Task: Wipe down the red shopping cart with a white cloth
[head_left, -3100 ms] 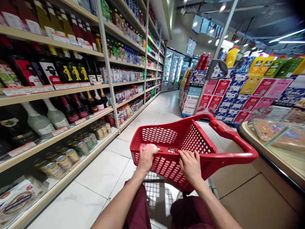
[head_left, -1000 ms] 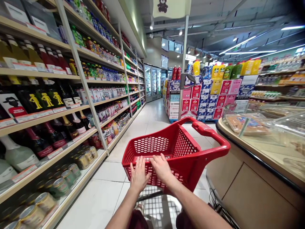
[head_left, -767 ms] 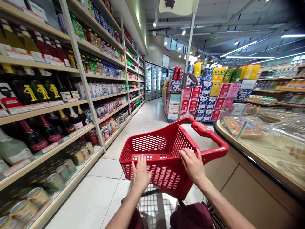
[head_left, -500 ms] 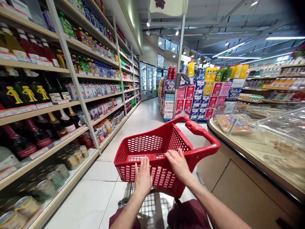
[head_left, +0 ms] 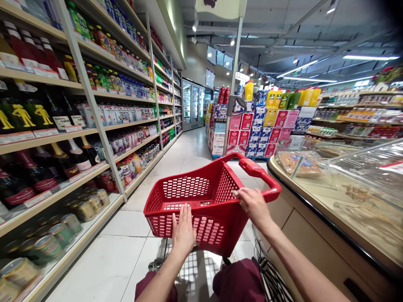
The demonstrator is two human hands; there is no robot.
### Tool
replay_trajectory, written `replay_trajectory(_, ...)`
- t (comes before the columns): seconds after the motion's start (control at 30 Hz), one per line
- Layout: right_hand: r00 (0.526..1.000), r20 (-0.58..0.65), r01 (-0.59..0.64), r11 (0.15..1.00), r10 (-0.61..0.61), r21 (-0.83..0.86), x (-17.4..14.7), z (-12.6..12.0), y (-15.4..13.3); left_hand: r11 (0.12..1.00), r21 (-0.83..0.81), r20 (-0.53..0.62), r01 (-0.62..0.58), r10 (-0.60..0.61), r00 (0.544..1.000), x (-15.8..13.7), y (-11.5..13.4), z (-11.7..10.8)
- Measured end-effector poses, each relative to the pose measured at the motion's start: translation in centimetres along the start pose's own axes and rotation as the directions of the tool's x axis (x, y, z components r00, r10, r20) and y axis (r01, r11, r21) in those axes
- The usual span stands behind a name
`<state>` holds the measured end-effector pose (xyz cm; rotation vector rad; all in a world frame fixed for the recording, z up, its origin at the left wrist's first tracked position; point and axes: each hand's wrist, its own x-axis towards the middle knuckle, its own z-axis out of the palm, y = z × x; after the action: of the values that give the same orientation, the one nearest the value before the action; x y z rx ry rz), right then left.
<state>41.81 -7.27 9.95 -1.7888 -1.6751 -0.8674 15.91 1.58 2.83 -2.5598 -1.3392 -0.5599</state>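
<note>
A red plastic shopping cart point(head_left: 208, 226) stands sideways in front of my knees, its basket showing nothing inside. My left hand point(head_left: 183, 230) lies against the near basket wall, fingers stretched out and their tips at the rim, so it is open. Farther right, my right hand point(head_left: 254, 206) is closed over the near rim beside the base of the handle; its fingers curl around the edge. The cart's red handle point(head_left: 267, 178) rises just beyond that hand, which does not hold it.
Drink shelves point(head_left: 126, 121) with bottles and cans line the left side. At right, a curved counter point(head_left: 302, 209) carries clear-covered food. Stacked drink cartons point(head_left: 255, 130) and a metal pole point(head_left: 231, 84) stand ahead. Pale floor tiles point(head_left: 118, 243) run along the aisle; black cables point(head_left: 270, 272) lie by my right knee.
My right hand has slid right along the rim toward the handle and closed on it. My left hand stays flat on the basket wall. The view has shifted slightly.
</note>
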Motion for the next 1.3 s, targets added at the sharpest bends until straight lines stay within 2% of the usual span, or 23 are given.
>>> replay_trajectory(0.07, 0.991, -0.102, -0.089, 0.995, 0.086, -0.035, -0.1, -1.2, 2.7, 1.0, -0.009, 0.007, -0.001, 0.001, 1.0, 0.0, -0.1, -0.1)
replay_trajectory(0.13, 0.977, -0.175, -0.135, 0.99, 0.125, -0.048, 0.0, -1.6, 3.7, 1.0, -0.022, 0.013, 0.01, -0.01, 1.0, 0.0, 0.0, -0.1)
replay_trajectory(0.2, 0.984, -0.155, -0.092, 0.995, 0.085, -0.035, 0.3, -1.0, 2.4, 0.999, -0.027, 0.015, 0.023, -0.023, 1.0, 0.0, 0.1, 0.0)
replay_trajectory(0.3, 0.998, -0.051, 0.033, 0.999, -0.033, 0.011, 0.5, 0.4, -0.5, 1.0, -0.012, 0.003, 0.014, -0.014, 1.0, 0.0, 0.0, 0.2)
replay_trajectory(0.37, 0.999, -0.023, 0.04, 0.999, -0.04, 0.031, 0.5, 0.4, -0.4, 1.0, -0.001, -0.009, -0.006, 0.006, 1.0, 0.0, -0.2, 0.2)
replay_trajectory(0.47, 0.986, -0.132, -0.095, 0.995, 0.098, 0.028, 0.1, -1.7, 2.9, 1.0, 0.0, -0.006, -0.01, 0.01, 1.0, 0.0, -0.3, 0.2)
replay_trajectory(0.53, 0.937, -0.259, -0.225, 0.972, 0.234, 0.062, -0.3, -4.0, 5.5, 1.0, -0.001, 0.0, 0.006, -0.006, 1.0, 0.0, -0.1, 0.1)
replay_trajectory(0.57, 0.913, -0.284, -0.276, 0.956, 0.293, 0.099, -0.4, -5.1, 6.5, 1.0, -0.001, 0.001, 0.015, -0.015, 1.0, 0.0, 0.0, 0.1)
replay_trajectory(0.6, 0.903, -0.263, -0.313, 0.94, 0.34, 0.137, -0.4, -6.1, 7.2, 1.0, -0.001, -0.001, 0.021, -0.021, 1.0, 0.0, 0.1, 0.0)
replay_trajectory(0.67, 0.921, -0.117, -0.348, 0.919, 0.372, 0.183, -0.1, -7.3, 7.7, 1.0, -0.004, -0.008, 0.024, -0.024, 1.0, 0.0, 0.2, 0.0)
replay_trajectory(0.73, 0.936, 0.013, -0.35, 0.924, 0.352, 0.153, 0.5, -7.3, 7.5, 1.0, -0.009, -0.012, 0.025, -0.025, 1.0, 0.0, 0.3, 0.0)
replay_trajectory(0.77, 0.942, 0.027, -0.335, 0.935, 0.334, 0.115, 0.8, -6.8, 7.2, 1.0, -0.01, -0.011, 0.027, -0.027, 1.0, 0.0, 0.4, 0.1)
replay_trajectory(0.9, 0.98, -0.104, -0.174, 0.984, 0.169, -0.036, 1.2, -3.4, 5.1, 0.999, -0.006, 0.0, 0.037, -0.037, 0.999, 0.0, 0.3, 0.4)
replay_trajectory(1.0, 0.988, -0.146, -0.069, 0.991, 0.052, -0.117, -0.4, -1.8, 3.7, 1.0, -0.003, -0.002, 0.024, -0.024, 1.0, 0.0, 0.1, 0.6)
replay_trajectory(1.07, 0.992, -0.127, -0.043, 0.98, 0.018, -0.193, -1.8, -1.8, 3.6, 1.0, -0.004, 0.002, 0.01, -0.01, 1.0, 0.1, 0.0, 0.6)
replay_trajectory(1.17, 0.996, -0.083, -0.012, 0.966, -0.01, -0.258, -3.1, -2.7, 4.9, 1.0, -0.006, 0.009, 0.004, -0.004, 1.0, 0.1, 0.0, 0.5)
replay_trajectory(1.3, 0.995, -0.102, -0.008, 0.986, -0.009, -0.165, -2.3, -3.6, 7.4, 1.0, -0.007, 0.008, 0.011, -0.011, 1.0, 0.1, 0.1, 0.4)
